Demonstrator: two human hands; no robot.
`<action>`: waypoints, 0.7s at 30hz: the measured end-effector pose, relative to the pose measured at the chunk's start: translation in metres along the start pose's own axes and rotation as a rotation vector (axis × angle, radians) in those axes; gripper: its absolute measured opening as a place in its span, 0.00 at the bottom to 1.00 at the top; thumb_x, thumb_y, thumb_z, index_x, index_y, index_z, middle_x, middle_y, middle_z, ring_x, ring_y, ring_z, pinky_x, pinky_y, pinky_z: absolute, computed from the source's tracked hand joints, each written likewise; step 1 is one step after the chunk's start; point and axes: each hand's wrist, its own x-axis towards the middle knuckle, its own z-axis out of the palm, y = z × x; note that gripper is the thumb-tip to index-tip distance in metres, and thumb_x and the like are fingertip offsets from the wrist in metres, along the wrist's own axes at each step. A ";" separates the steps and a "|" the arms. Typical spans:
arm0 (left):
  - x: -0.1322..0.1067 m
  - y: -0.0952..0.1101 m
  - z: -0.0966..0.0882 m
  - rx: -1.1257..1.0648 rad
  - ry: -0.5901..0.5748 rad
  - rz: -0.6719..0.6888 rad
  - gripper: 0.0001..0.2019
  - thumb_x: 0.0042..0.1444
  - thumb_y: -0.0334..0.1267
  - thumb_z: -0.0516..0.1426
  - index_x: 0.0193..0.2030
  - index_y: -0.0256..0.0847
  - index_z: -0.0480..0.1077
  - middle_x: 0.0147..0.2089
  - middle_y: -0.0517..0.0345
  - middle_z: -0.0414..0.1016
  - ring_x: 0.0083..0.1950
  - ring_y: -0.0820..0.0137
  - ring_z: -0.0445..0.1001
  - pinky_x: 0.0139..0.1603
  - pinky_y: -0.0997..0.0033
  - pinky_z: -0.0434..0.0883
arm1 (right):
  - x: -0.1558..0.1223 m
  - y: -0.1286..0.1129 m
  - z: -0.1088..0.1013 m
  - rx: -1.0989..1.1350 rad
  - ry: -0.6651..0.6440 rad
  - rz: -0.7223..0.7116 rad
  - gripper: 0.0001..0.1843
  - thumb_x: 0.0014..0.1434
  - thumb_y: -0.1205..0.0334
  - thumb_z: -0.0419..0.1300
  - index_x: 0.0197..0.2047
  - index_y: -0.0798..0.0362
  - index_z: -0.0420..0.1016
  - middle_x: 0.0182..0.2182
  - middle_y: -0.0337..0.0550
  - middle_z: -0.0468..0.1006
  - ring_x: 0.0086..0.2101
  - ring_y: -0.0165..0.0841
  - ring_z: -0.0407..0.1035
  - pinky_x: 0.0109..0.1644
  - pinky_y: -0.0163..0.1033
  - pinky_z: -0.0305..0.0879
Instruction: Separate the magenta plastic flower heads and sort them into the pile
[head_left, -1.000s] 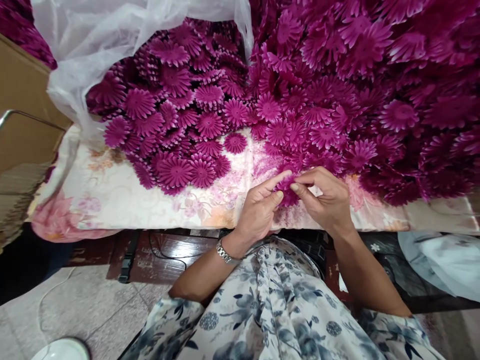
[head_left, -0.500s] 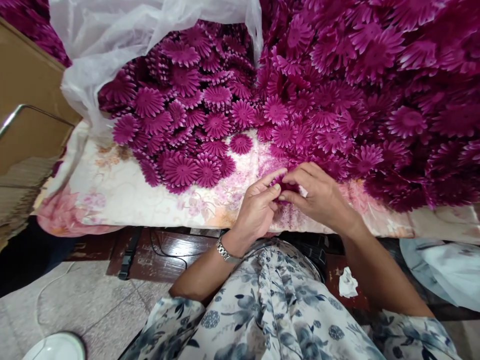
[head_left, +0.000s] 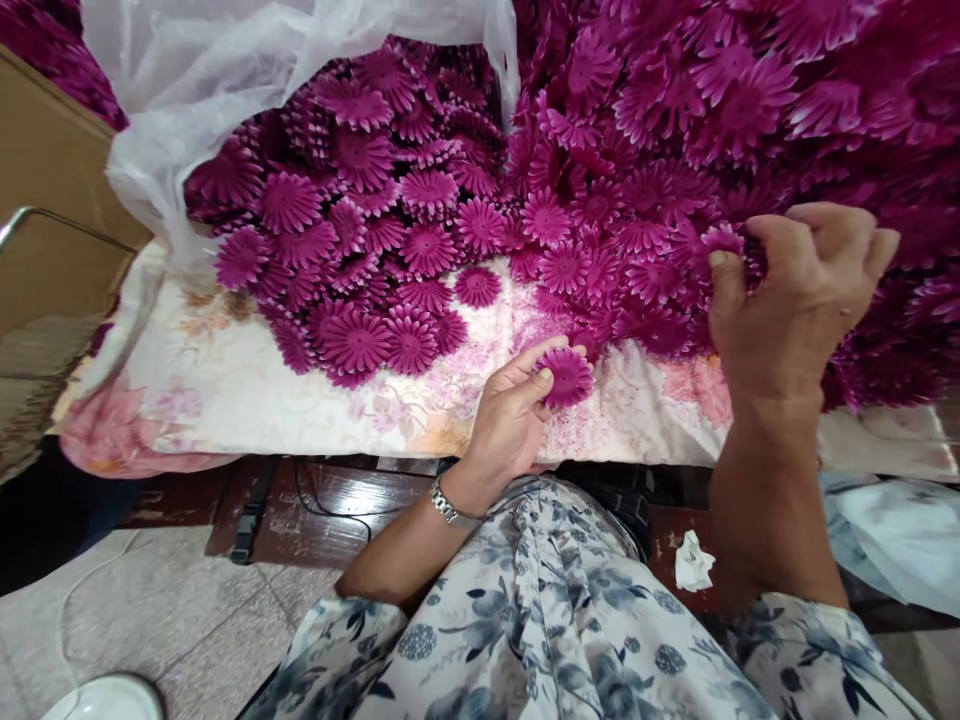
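Note:
My left hand (head_left: 514, 410) pinches a purple artificial flower piece (head_left: 568, 377) between thumb and fingers, its round face turned up, just above the cloth. My right hand (head_left: 795, 290) is over the loose heap of purple flower pieces (head_left: 645, 240), fingers bent. Its thumb and forefinger close on a flower piece (head_left: 722, 238) at the heap's edge; the fingers partly cover it. Left of this heap lies a pile of stacked flower pieces (head_left: 360, 340). One flower piece (head_left: 477, 286) sits by itself beside that pile.
A floral cloth (head_left: 247, 400) covers the work surface. White plastic sheeting (head_left: 157, 150) drapes over the left pile. A cardboard box (head_left: 60, 140) stands at the far left. Crumpled white paper (head_left: 694, 562) lies below on the right, and a white bag (head_left: 900, 540) sits beyond it.
My right hand has left the left hand and moved right and away from me to the loose heap. The left hand keeps its flower piece, which now shows more fully.

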 end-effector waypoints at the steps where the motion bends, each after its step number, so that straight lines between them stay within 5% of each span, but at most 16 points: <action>1: 0.000 0.001 0.000 -0.007 0.002 -0.007 0.17 0.46 0.31 0.61 0.46 0.38 0.75 0.40 0.52 0.80 0.35 0.72 0.75 0.41 0.70 0.69 | -0.001 -0.003 -0.003 0.025 -0.022 -0.014 0.16 0.57 0.52 0.60 0.41 0.56 0.75 0.39 0.55 0.75 0.43 0.43 0.68 0.45 0.52 0.61; 5: 0.000 0.001 0.000 -0.022 0.036 -0.041 0.16 0.47 0.29 0.60 0.46 0.38 0.75 0.31 0.58 0.77 0.27 0.80 0.68 0.27 0.81 0.64 | -0.025 -0.045 -0.012 0.547 -0.286 -0.203 0.09 0.58 0.57 0.60 0.37 0.54 0.74 0.30 0.45 0.76 0.34 0.34 0.67 0.39 0.40 0.65; 8: -0.002 0.001 0.002 -0.036 0.049 -0.062 0.16 0.46 0.27 0.60 0.44 0.38 0.76 0.32 0.59 0.75 0.27 0.81 0.66 0.23 0.83 0.59 | -0.044 -0.072 -0.008 0.724 -0.389 -0.233 0.06 0.60 0.61 0.58 0.34 0.54 0.72 0.28 0.44 0.74 0.32 0.32 0.66 0.37 0.39 0.64; 21: -0.004 -0.001 -0.002 0.046 0.112 0.010 0.16 0.44 0.28 0.61 0.42 0.39 0.78 0.17 0.66 0.60 0.20 0.82 0.51 0.19 0.83 0.54 | -0.050 -0.071 -0.001 0.501 -0.209 -0.153 0.07 0.60 0.67 0.54 0.31 0.52 0.71 0.25 0.42 0.73 0.29 0.33 0.65 0.35 0.39 0.63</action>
